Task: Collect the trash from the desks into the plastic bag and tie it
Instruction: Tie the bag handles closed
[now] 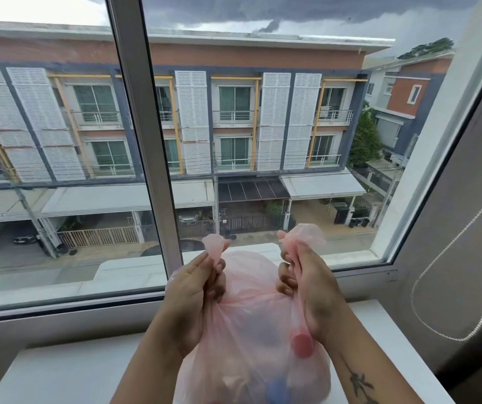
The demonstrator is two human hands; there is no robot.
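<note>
Plastic bag (251,330) held between left hand (196,290) and right hand (309,290) (handles (215,246) gripped).

Base of plastic bag (251,325) off-frame

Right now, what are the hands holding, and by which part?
Both hold the pink plastic bag by its top: the left hand grips one twisted handle, the right hand the other, drawn apart above the bag.

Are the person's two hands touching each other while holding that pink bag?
Apart. The head view shows the left hand and right hand each gripping one twisted handle of the pink bag, with plastic showing between them.
</note>
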